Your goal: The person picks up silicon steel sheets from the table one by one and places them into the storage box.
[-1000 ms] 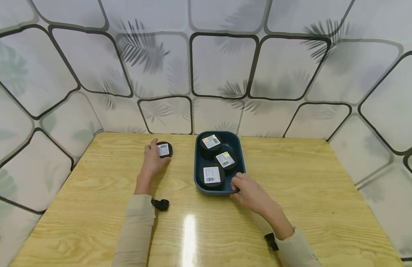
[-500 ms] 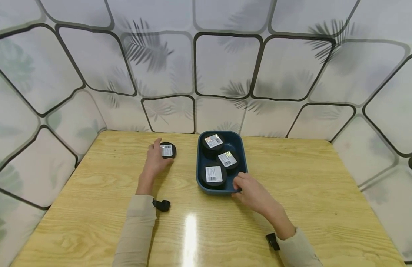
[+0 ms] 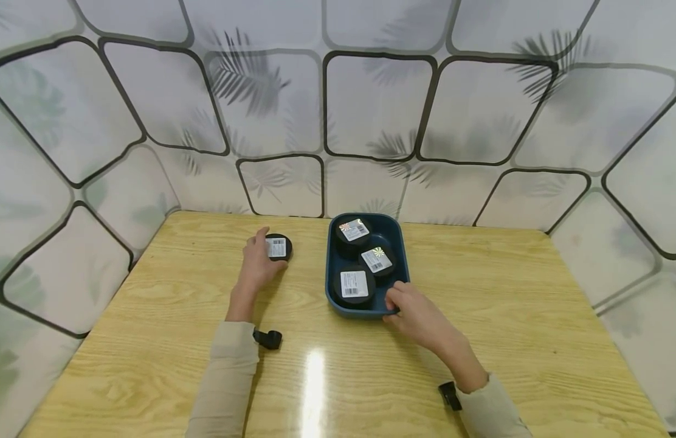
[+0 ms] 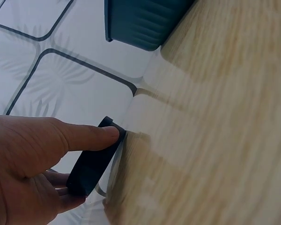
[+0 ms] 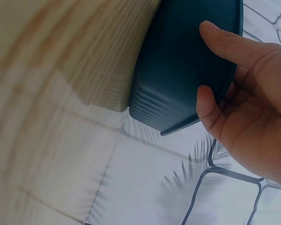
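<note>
A flat, round black disc [image 3: 276, 247] with a white barcode label lies on the wooden table at the back left. My left hand [image 3: 257, 265] holds it by the sides; in the left wrist view the thumb presses one side of the black disc [image 4: 91, 166] and the fingers lie at the other. To the right stands a dark blue plastic bin [image 3: 365, 314] with 3 similar labelled black discs [image 3: 354, 285] inside. At its near right corner, my right hand [image 3: 422, 319] grips the rim, thumb outside the bin [image 5: 178, 70] and fingers over the edge.
The wooden table [image 3: 491, 292] ends at a pale wall covering [image 3: 371, 103] with dark outlines and leaf prints, close behind the bin. Black wrist straps [image 3: 269, 339] sit at both sleeves.
The head view has shifted slightly, so everything appears a little further right. Both hands keep their holds, and the disc and bin show no clear movement on the table.
</note>
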`<state>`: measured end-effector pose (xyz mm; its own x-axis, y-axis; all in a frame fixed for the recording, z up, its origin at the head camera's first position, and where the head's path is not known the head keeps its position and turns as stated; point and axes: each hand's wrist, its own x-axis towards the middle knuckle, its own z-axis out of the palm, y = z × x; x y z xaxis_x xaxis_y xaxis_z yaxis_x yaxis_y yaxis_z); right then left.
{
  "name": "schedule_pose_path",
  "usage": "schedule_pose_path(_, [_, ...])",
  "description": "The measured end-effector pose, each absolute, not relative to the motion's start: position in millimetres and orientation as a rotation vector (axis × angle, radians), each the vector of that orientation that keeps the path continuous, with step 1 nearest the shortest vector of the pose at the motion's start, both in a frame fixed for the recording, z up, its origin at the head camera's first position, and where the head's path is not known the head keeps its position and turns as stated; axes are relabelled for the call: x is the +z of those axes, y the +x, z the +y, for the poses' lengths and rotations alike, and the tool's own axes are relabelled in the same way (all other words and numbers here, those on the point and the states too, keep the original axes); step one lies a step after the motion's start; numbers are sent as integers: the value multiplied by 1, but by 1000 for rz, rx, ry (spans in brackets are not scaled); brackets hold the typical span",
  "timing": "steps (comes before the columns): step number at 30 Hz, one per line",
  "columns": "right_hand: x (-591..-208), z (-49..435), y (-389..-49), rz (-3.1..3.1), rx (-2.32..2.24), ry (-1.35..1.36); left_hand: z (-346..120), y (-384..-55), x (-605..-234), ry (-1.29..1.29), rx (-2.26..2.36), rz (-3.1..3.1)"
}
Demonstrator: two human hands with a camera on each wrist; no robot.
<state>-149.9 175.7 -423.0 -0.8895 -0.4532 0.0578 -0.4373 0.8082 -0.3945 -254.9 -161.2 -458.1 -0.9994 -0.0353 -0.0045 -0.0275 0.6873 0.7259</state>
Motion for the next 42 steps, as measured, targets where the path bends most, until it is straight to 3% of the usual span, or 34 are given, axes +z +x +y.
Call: schedule_pose_path(42, [-427,178,-152,2955,-656,-800,-164,-246,-446,25,-1226,-2869])
